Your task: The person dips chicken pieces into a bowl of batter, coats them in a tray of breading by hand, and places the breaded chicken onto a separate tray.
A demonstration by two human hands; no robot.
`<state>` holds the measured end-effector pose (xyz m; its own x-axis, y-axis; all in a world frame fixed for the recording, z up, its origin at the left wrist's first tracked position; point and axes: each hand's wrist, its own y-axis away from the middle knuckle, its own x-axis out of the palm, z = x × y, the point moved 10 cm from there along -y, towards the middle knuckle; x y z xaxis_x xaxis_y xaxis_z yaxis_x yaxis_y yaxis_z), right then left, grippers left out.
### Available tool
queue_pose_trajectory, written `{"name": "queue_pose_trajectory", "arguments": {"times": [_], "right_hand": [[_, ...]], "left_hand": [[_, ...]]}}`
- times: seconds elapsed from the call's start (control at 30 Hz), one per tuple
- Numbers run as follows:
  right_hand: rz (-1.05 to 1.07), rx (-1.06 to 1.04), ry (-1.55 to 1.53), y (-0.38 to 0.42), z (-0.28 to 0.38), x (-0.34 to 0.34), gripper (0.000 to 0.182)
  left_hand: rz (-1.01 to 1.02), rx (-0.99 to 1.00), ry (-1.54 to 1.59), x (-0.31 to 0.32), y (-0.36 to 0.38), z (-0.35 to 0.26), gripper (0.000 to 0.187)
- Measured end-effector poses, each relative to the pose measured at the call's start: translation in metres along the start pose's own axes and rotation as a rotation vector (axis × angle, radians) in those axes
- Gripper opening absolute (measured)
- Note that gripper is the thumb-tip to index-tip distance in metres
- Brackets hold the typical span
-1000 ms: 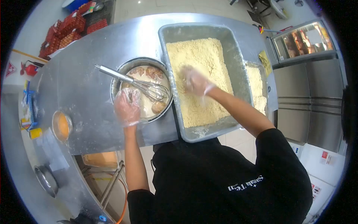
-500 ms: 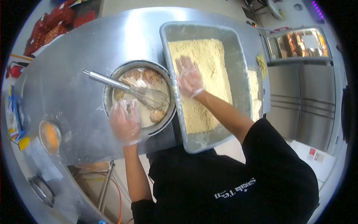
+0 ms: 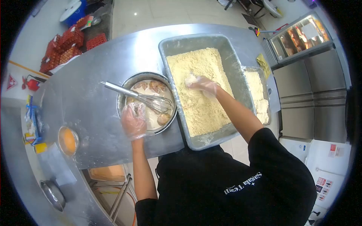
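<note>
My left hand [image 3: 134,121], in a clear plastic glove, hangs over the near-left rim of a round metal pot [image 3: 121,90]. Its fingers are apart and curved, with nothing in them. Milky liquid [image 3: 154,121] fills the pot, with several pieces of meat [image 3: 157,86] in it. A metal whisk [image 3: 132,92] leans across the rim, its wires in the liquid. On the right, a grey plastic tub [image 3: 245,84] holds pale yellow flour [image 3: 205,116]. My gloved right hand [image 3: 203,85] is down at the flour, fingers drawn together around some of it; the fingertips are coated.
Behind the tub's right side is a tray [image 3: 268,98] of floured pieces. A bowl of orange liquid [image 3: 69,141] and a metal bowl [image 3: 52,195] stand at left. A yellow cloth [image 3: 263,64] lies at the table's far right. Red net sacks [image 3: 71,39] are beyond the table.
My right hand has gone from lying flat with fingers spread on the flour to fingers gathered, further right in the tub. My left hand stays by the pot. The view has shifted.
</note>
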<state>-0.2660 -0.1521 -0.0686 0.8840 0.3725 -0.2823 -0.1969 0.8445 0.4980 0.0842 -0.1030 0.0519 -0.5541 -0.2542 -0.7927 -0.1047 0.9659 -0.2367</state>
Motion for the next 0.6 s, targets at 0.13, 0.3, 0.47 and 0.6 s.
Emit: {"name": "queue_pose_trajectory", "arguments": {"times": [0.13, 0.3, 0.47, 0.6], "right_hand": [[-0.195, -0.066, 0.182, 0.04, 0.051, -0.034, 0.103], [-0.303, -0.155, 0.261, 0.068, 0.092, -0.056, 0.091], [-0.249, 0.053, 0.269, 0.026, 0.093, -0.037, 0.054], [-0.554, -0.207, 1.09, 0.0, 0.061, 0.05, 0.053]], "left_hand": [[0.046, -0.018, 0.015, 0.014, 0.005, 0.018, 0.045], [-0.081, 0.065, -0.012, 0.004, 0.005, 0.006, 0.038], [0.036, 0.022, 0.031, -0.004, -0.001, -0.009, 0.041], [-0.028, 0.034, -0.061, -0.005, -0.001, -0.006, 0.036]]}}
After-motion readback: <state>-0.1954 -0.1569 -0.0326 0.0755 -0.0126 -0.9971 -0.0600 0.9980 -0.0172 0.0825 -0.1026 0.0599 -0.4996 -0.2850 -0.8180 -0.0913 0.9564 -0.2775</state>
